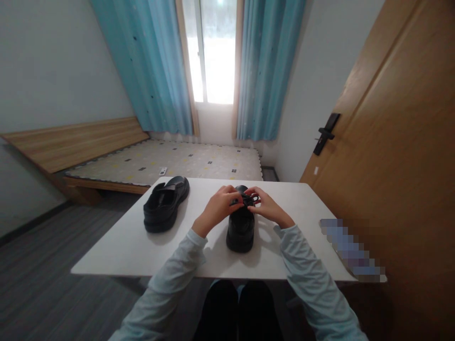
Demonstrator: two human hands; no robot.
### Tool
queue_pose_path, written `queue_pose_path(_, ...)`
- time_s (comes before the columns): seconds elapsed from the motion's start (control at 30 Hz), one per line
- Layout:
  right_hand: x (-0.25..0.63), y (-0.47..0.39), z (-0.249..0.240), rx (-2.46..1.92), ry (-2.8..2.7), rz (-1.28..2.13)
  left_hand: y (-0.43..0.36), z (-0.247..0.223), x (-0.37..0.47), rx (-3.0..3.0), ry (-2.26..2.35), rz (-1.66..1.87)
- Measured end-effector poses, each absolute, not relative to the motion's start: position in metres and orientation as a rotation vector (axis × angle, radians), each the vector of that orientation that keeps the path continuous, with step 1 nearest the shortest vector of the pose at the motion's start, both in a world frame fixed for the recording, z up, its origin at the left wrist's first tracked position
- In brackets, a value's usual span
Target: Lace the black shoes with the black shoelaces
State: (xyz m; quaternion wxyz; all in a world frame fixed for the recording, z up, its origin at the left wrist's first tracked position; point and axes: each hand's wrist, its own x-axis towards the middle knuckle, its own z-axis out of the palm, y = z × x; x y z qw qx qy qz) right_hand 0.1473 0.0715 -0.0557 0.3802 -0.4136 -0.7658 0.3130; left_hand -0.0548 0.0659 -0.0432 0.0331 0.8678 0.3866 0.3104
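A black lace-up shoe stands on the white table in front of me, its heel towards me and its toe pointing away. Over its front part, dark shoelaces run between my two hands. My left hand pinches lace at the left side of the shoe. On the other side my right hand has its fingers curled round a loop of lace. Part of the lacing and the tongue is hidden behind the fingers. To the left sits a second black shoe, apart from both hands, with its opening facing up.
The white table spans the space before me. A blurred-out flat item lies along its right edge. Beyond are a bed with a small white object on it, and blue curtains. A wooden door stands at the right.
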Motion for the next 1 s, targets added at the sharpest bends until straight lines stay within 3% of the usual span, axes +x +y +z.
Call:
queue_pose_path(0.37, 0.152, 0.07, -0.056, -0.992, -2.047, 0.813, 0.048, -0.022, -0.03, 3.244, 1.109, 0.351)
queue_pose_path(1.0, 0.156, 0.074, -0.063, -0.991, -2.149, 0.769, 0.045, -0.026, -0.014, 3.401, 1.323, 0.088)
